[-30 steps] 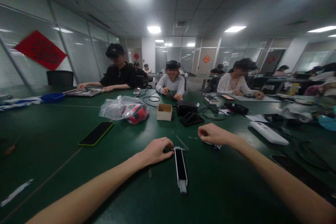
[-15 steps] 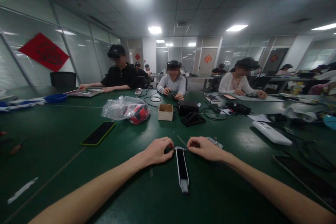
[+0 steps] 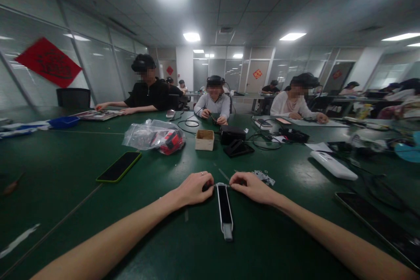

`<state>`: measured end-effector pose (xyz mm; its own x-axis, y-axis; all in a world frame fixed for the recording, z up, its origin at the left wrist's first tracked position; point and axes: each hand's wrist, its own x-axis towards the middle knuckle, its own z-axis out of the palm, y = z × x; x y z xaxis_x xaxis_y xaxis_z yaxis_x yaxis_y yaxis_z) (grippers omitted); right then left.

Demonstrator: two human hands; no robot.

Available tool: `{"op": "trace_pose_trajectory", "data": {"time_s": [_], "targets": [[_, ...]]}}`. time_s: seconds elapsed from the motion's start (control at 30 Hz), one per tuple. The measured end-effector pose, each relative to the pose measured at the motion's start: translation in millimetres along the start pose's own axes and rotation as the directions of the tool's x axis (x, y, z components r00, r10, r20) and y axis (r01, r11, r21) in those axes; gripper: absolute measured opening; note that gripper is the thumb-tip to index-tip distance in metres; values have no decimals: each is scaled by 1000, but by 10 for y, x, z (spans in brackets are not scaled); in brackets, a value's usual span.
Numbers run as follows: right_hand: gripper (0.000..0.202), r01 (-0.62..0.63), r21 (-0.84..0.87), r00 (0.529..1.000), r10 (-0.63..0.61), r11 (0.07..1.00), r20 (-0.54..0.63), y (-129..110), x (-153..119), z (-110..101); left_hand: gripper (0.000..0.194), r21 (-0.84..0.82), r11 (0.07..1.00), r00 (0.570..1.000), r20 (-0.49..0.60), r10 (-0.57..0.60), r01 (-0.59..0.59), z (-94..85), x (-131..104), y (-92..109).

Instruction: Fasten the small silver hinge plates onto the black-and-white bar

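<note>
A slim, long device [image 3: 225, 205] with a white rim, a black face and a grey near end lies flat on the green table, pointing away from me. My left hand [image 3: 196, 188] is at the left of its far end, with thumb and fingers pinched together. On the other side of that end, my right hand [image 3: 252, 187] is pinched too. What the fingertips hold is too small to make out. Small silvery parts [image 3: 264, 177] lie just behind my right hand.
A green-edged phone [image 3: 120, 167] lies left, a plastic bag with red items [image 3: 157, 136] beyond. Farther on are a small open box [image 3: 204, 140] and a black stand [image 3: 239, 148]. A white device [image 3: 333, 165] and dark phone [image 3: 377, 223] lie right. Several people sit across.
The whole view has shifted slightly. My right hand is a little closer to the device's far end; my left hand stays beside it in the same pinch.
</note>
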<state>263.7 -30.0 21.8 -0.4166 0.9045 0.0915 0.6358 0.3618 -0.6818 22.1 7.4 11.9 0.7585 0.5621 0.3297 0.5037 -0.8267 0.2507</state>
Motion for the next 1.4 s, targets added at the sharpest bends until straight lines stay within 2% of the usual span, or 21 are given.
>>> {"op": "trace_pose_trajectory", "data": {"time_s": [0.33,0.83,1.4], "targets": [[18,2,59,999,0,998,-37,92,-2,32,8,-7,1000,1000,14,1,-1,-16,11,3],[17,-23,14,993,24,1000,-115,-63,-23,92,8,-5,1000,1000,-1,14,-14,11,13,-7],[18,31,26,990,-27,999,-137,-49,-2,170,8,-22,999,1000,-7,25,-25,-3,6,0]]}}
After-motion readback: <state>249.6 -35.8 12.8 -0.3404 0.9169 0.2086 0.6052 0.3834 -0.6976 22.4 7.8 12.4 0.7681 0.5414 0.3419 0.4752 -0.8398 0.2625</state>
